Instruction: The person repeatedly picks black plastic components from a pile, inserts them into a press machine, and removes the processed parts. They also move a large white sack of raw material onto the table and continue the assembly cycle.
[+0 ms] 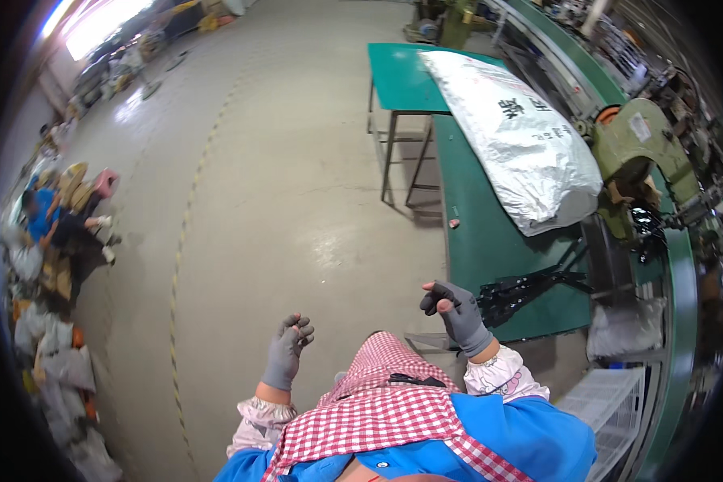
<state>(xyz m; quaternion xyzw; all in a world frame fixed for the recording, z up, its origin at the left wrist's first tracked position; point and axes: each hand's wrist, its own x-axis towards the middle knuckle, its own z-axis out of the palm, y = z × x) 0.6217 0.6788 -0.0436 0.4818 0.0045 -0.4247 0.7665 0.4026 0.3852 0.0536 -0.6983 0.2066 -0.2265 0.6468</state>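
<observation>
A white sack (pixel 514 140) lies with its far end over the rear desk (pixel 398 76). A green machine (pixel 639 132) stands right of it. A striped line (pixel 186 217) crosses the floor (pixel 297 161). At left, a person (pixel 56 225) sits near bags (pixel 68 369).

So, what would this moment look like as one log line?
left hand: loosely curled, nothing seen held | right hand: loosely curled near black strips, nothing seen held | sack: lying on green tables
</observation>
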